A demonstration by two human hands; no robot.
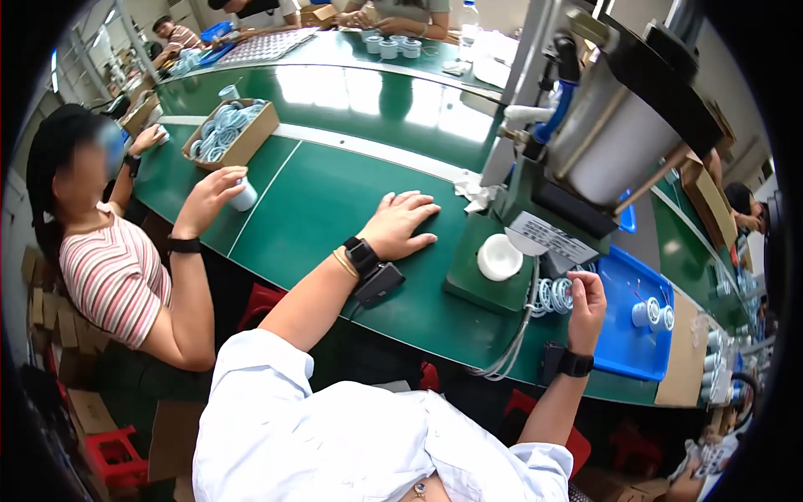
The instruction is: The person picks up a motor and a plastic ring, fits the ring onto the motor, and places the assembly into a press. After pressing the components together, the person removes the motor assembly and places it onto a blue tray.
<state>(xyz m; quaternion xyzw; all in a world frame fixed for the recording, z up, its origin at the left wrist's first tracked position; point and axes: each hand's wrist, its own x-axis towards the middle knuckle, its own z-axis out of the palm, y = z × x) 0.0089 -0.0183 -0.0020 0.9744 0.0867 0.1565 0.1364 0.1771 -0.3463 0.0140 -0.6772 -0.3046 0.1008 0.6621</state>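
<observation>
My left hand (401, 224) lies flat on the green tabletop with its fingers stretched out, holding nothing. On the right, my right hand (589, 303) is closed, its fingers curled beside a cluster of pale blue rings (552, 297). Whether it grips one of them is hidden. Between my hands stands a bench press (619, 134) with a metal cylinder. A round white cup-shaped part (499, 257) sits on its green base (468, 280), below the press head.
A blue tray (615, 335) at the right holds white round parts (647, 313) with thin wires. Grey cables (508, 356) hang over the front edge. At left, a co-worker's hand (209, 199) holds a white cylindrical part (243, 194) near a cardboard box (251, 142) of pale blue coils.
</observation>
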